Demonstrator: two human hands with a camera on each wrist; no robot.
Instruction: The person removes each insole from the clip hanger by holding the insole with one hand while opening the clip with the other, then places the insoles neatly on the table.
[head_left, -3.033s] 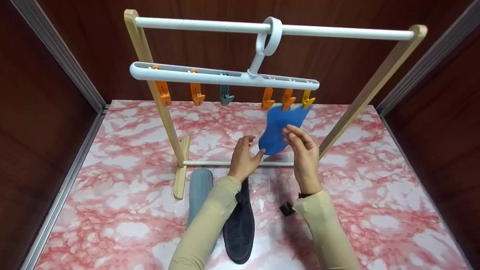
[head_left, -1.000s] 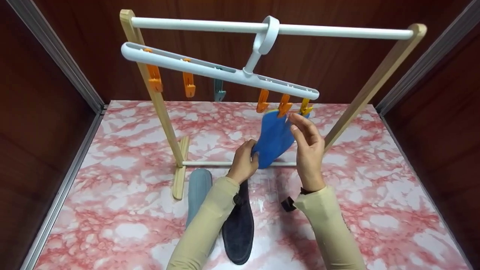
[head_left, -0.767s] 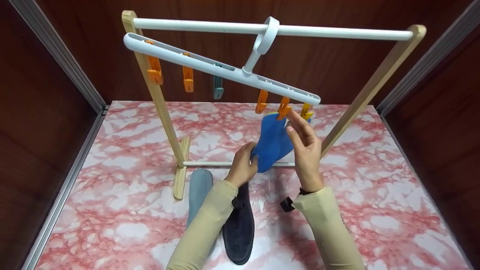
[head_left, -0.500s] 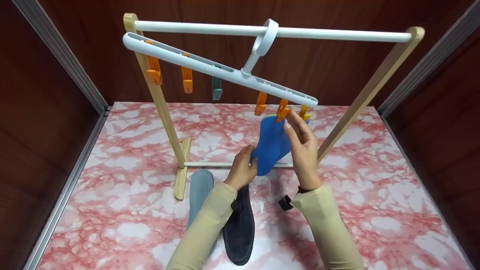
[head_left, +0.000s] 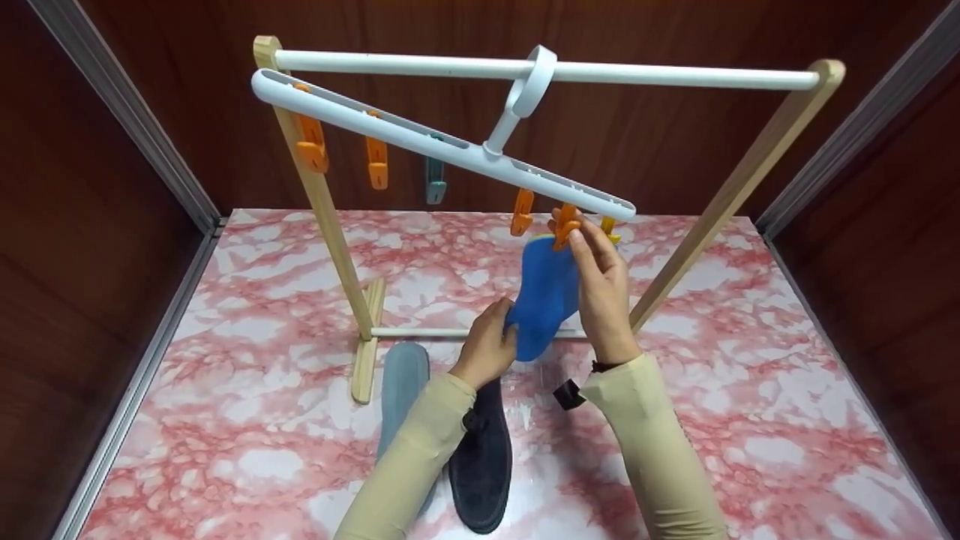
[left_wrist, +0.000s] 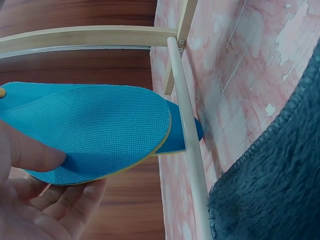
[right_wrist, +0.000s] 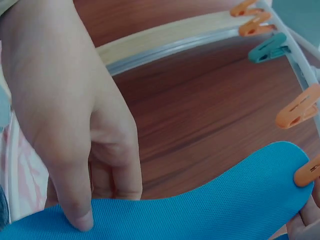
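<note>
A blue insole (head_left: 546,285) hangs by its top from an orange clothespin (head_left: 565,225) on a tilted white clip hanger (head_left: 375,124). My left hand (head_left: 486,343) pinches the insole's lower edge, thumb on the front and fingers behind, as the left wrist view also shows. At the top, my right hand (head_left: 607,296) holds the orange clothespin, its thumb beside it and fingers passing behind. A second blue insole (left_wrist: 176,131) hangs behind the first. The yellow clothespin (head_left: 609,229) is partly hidden by my right hand.
The hanger hooks over the white rail (head_left: 675,75) of a wooden-sided rack (head_left: 319,202). Further orange clothespins (head_left: 377,161) and a teal clothespin (head_left: 435,180) hang on it. A grey insole (head_left: 405,382) and a dark insole (head_left: 480,472) lie on the marbled table (head_left: 750,360).
My left hand has taken hold of the insole and drawn it down and nearer, tilting the hanger's right side down. My right hand has risen from the insole's middle to the orange clothespin.
</note>
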